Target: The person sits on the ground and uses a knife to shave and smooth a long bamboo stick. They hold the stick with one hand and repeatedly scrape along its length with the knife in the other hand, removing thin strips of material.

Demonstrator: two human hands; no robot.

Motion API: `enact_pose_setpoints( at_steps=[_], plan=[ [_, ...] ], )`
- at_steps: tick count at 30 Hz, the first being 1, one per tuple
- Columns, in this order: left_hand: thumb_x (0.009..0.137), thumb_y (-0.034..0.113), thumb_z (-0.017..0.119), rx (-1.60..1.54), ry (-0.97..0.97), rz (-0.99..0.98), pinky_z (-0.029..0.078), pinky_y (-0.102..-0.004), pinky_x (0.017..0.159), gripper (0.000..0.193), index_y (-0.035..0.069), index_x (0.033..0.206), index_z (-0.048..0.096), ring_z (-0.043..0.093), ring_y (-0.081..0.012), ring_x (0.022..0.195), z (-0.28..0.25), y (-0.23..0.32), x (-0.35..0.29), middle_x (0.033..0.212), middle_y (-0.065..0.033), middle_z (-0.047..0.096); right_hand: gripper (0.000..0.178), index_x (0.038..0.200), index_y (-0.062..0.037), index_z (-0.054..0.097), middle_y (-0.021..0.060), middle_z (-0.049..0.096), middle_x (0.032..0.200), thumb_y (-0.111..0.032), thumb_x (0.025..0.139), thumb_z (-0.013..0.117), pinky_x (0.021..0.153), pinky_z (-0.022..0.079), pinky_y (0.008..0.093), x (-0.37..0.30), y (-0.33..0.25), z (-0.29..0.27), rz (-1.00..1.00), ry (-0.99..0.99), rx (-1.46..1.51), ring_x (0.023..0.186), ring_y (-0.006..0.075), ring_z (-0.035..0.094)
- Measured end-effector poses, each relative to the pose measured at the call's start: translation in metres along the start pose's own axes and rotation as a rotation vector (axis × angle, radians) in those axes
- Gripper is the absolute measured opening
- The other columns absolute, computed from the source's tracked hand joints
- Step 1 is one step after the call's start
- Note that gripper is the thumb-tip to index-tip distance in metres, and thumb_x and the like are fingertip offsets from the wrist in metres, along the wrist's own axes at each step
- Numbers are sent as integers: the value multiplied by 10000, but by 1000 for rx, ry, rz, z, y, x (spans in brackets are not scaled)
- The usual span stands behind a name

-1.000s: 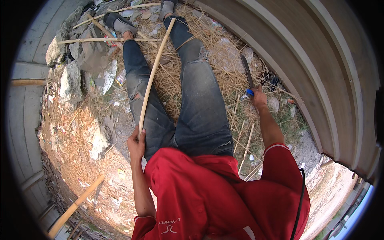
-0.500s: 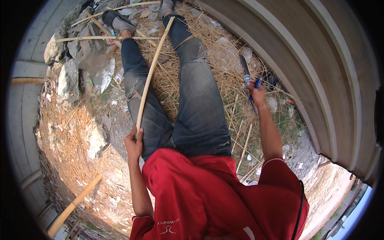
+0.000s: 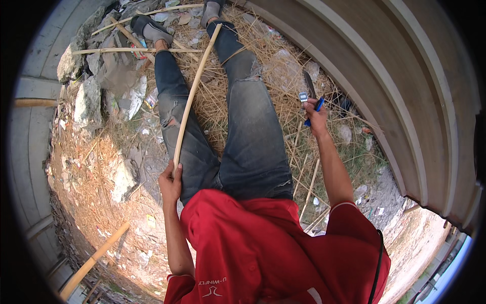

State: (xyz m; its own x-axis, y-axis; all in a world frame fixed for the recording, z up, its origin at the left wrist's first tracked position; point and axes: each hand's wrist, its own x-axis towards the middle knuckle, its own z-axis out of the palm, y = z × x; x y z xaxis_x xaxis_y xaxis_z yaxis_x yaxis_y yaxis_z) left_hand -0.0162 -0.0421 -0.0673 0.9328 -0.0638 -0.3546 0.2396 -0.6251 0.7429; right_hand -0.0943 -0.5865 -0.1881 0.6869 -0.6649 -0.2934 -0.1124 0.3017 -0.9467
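Note:
My left hand (image 3: 171, 182) is closed round the near end of a long, pale bamboo strip (image 3: 195, 86). The strip slants over my left thigh, and its far end reaches my right ankle. On the right, away from the strip, my right hand (image 3: 316, 117) grips a knife with a dark blade (image 3: 310, 83) pointing away from me. Blue parts (image 3: 318, 104), seemingly of its handle, show between the fingers. A small silver device with a little screen (image 3: 303, 96) sits at the fingertips; how it is held is unclear.
Dry straw-like shavings (image 3: 276, 96) cover the ground around my outstretched legs (image 3: 253, 131). Broken rocks (image 3: 88, 101) and more bamboo strips (image 3: 136, 50) lie at the far left. A corrugated metal sheet (image 3: 405, 86) rises on the right. A bamboo pole (image 3: 96, 258) is at the near left.
My right hand has shifted slightly left and nearer with the knife, and the small device has turned more toward the left. My left hand and the bamboo strip have hardly moved.

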Motion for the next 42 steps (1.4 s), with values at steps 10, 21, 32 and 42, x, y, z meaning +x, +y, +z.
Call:
enact_pose_setpoints(
  at_steps=[10,21,32,42],
  plan=[
    [992,268,715,-10,11,10,473,-328,1040,571,-157,1349,577,639,-246,1229,0,-4,2,1322,-304,656,216,1109,-25,690,5,702,869,-51,910,772,555,475,267,3,-2,-6,-9,42,-78,614,94,575],
    [1019,242,693,-194,-94,0,477,-266,982,472,-65,1369,620,616,-114,1091,-1,42,0,1222,-111,723,264,1101,-65,759,229,728,871,-241,911,707,735,545,504,-34,0,-27,-174,-167,-1519,792,420,703],
    [1043,225,667,-419,-234,-19,471,-232,928,467,-56,1408,588,581,-63,1035,17,87,6,1195,-32,702,403,1091,8,595,246,638,720,-390,1039,568,671,479,508,-108,-120,203,-293,-464,-747,710,429,660],
    [1054,266,647,-421,-244,31,479,-237,881,436,-60,1342,646,564,-58,985,20,90,6,1131,4,686,415,1114,-24,615,280,683,774,-427,1048,537,731,511,598,-164,-120,269,-511,-1005,-1118,786,523,658]
  ],
)
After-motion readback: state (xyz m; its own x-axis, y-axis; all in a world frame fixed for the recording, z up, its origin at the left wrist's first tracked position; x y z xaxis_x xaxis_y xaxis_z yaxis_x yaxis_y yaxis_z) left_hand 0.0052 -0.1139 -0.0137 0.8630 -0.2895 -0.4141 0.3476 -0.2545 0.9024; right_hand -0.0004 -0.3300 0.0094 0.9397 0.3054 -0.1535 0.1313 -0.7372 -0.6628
